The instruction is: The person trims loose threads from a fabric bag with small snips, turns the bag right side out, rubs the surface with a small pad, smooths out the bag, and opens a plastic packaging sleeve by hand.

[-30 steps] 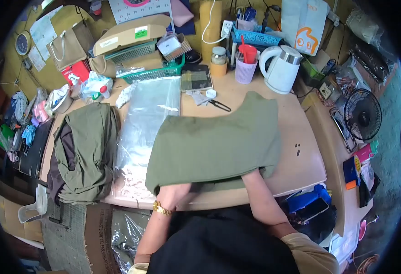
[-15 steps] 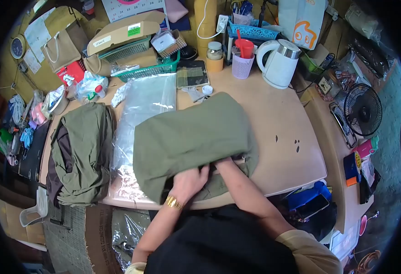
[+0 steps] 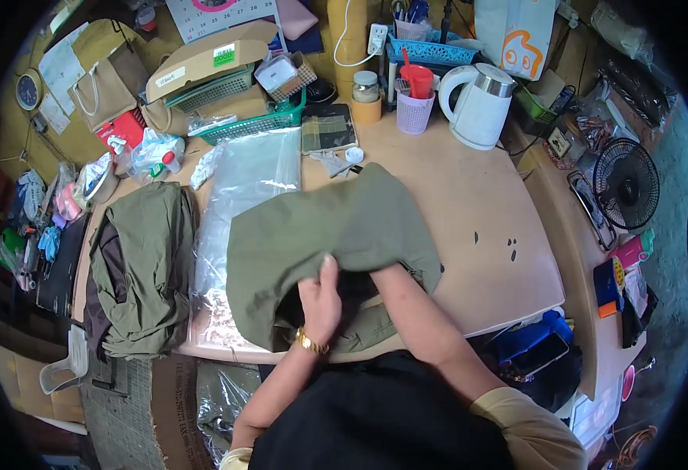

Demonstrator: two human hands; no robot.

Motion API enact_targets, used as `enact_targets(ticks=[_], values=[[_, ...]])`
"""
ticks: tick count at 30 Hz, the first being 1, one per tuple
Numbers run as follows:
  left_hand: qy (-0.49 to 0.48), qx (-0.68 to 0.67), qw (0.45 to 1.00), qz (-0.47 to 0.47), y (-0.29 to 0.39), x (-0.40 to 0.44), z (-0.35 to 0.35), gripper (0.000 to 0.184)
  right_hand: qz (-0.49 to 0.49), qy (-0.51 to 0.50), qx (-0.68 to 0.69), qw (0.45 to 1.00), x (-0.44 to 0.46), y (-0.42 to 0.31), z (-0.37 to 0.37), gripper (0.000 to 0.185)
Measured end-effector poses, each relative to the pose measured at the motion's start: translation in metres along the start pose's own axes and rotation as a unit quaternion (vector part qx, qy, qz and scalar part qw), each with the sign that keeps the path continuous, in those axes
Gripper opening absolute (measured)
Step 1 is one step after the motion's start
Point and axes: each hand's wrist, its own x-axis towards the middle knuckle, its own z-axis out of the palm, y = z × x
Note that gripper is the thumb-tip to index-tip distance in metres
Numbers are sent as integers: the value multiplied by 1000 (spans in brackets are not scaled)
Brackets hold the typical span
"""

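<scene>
An olive-green sewn fabric item [image 3: 324,223] lies on the table in front of me, its opening facing my body; I cannot make out whether it is a bag or a garment. My left hand [image 3: 321,301], with a gold watch at the wrist, is closed on the edge of that opening, thumb on top and fingers under the cloth. Inside the opening is my right hand, covered by the fabric, so only the forearm shows. Dark lining can be seen within.
Another folded olive-green cloth item [image 3: 146,266] rests at the left. Clear plastic bags [image 3: 254,164] lie between the two pieces. Toward the back stand a white kettle [image 3: 481,107], a lilac cup [image 3: 415,115] and a green basket [image 3: 254,125]. A black fan [image 3: 626,184] is at the right.
My left hand has come up to the opening's edge and lifted it, so the opening gapes wider. My right hand has gone deeper under the fabric.
</scene>
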Motion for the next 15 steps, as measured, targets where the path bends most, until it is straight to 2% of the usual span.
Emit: enact_targets(ticks=[2,4,6,7,8,9,10,11,12,13,14,15], values=[[-41,-1,979,202,5,-35,15,26,1,-1,-2,1000,-10,2,-8,45],[-95,190,899,382,-7,-56,14,23,10,-2,-13,1000,-17,6,-18,45],[-189,196,898,346,-19,-64,9,28,15,-6,-19,1000,-23,8,-24,46],[-189,195,898,346,-26,-62,2,28,14,-7,-21,1000,-25,8,-24,46],[-66,435,737,513,-38,-57,-7,33,13,-8,-23,1000,-28,7,-23,46],[66,621,482,615,-55,-50,-12,37,10,-6,-24,1000,-27,5,-20,46],[95,510,690,504,-128,-18,7,38,6,-5,-25,1000,-26,2,-17,46],[119,364,851,359,-188,8,26,39,3,-8,-24,1000,-23,0,-15,46],[84,244,935,242,-112,14,20,41,-5,-5,-26,1000,-17,-5,-10,46],[82,112,983,120,-29,19,15,43,-7,-6,-27,1000,-10,-5,-6,46],[157,32,982,105,-23,47,23,40,-7,-8,-30,1000,-6,-5,-4,46],[203,41,966,157,-40,91,23,41,3,-9,-28,1000,-3,-1,-5,46]])
